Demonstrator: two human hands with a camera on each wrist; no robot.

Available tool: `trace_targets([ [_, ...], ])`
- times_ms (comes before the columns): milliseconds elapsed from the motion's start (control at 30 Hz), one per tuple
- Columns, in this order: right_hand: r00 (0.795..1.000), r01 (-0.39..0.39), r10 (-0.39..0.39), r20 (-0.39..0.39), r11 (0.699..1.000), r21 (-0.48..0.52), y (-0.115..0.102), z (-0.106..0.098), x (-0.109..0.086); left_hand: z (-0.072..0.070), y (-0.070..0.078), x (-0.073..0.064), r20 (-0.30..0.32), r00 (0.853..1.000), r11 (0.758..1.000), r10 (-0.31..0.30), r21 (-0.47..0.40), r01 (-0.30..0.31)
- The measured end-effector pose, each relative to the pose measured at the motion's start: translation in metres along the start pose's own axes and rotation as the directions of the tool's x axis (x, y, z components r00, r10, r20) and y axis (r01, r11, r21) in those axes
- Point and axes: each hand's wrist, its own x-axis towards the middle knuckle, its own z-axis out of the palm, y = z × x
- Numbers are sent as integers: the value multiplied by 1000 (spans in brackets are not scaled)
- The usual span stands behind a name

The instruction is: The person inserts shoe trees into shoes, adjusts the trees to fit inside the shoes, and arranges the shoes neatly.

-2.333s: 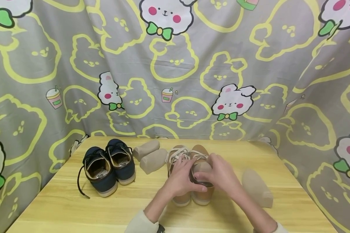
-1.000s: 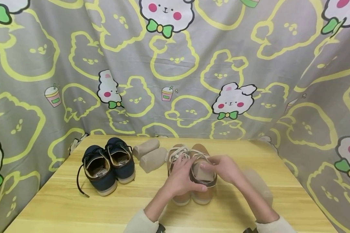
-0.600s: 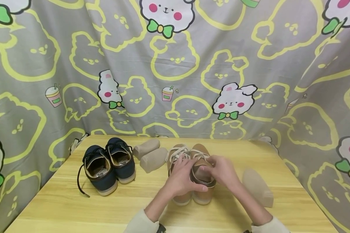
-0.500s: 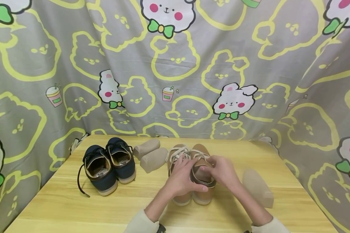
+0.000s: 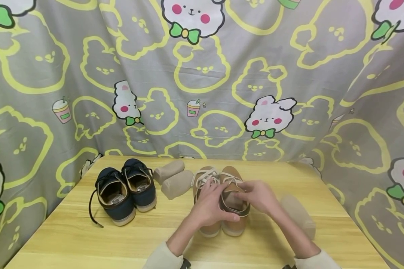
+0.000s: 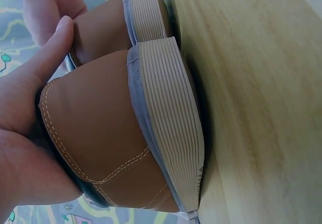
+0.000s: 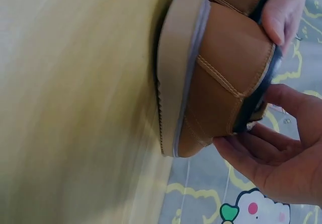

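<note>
dark blue shoes (image 5: 128, 202) stand side by side at the left of a wooden table (image 5: 175, 235), a loose black lace trailing from one, before a patterned curtain (image 5: 188, 97). just right of them lie two beige inserts (image 5: 177, 185), slanted and close together. at center, a person's left hand (image 5: 209, 206) spreads across the left tan shoe (image 6: 100, 118), fingers extended toward its pale laces, gripping nothing; the thumb stretches rightward to the heel-side rim of the right tan shoe (image 7: 221, 53), which stands upright, toe toward the curtain. within that shoe's mouth sits another beige insert (image 5: 234, 203), mostly sunk from view; its long axis appears to run heel to toe, in line with the shoe. the right hand (image 5: 260, 196) is nearer to it, reaching in from the right: the insert lies just below and to the left of its thumb tip, which dips inside the mouth while the bent fingers pinch the upper from outside. whether the thumb touches the insert, the pictures do not settle. farthest right, a loose beige insert (image 5: 302, 213) rests on the tabletop, partly hidden by the right forearm.
</note>
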Motion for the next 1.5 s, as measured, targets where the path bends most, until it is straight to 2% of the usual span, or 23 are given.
trace_targets([
  [367, 990, -11, 10, -138, 1000, -7, 0, 15, 2, 1, -1, 1, -7, 1000, 1000, -1, 6, 1],
  [533, 985, -9, 14, -174, 1000, 28, 2, 20, 3, 1, -1, 0, -1, 1000, 1000, -2, 0, 2],
  [767, 978, 42, -38, -204, 999, 16, 5, 23, 6, 0, 0, 0, -1, 1000, 1000, 8, 2, -8],
  [1067, 952, 109, -139, -272, 986, -123, 7, 27, 9, 3, -1, 1, -14, 1000, 1000, 9, 17, -9],
  [1267, 947, 99, -142, -289, 982, -159, 8, 31, 11, 3, 0, 1, -18, 1000, 1000, 0, 12, 1],
  [1500, 949, 56, -106, -296, 983, -173, 8, 29, 11, 3, 0, 2, -18, 1000, 1000, 16, 4, -16],
])
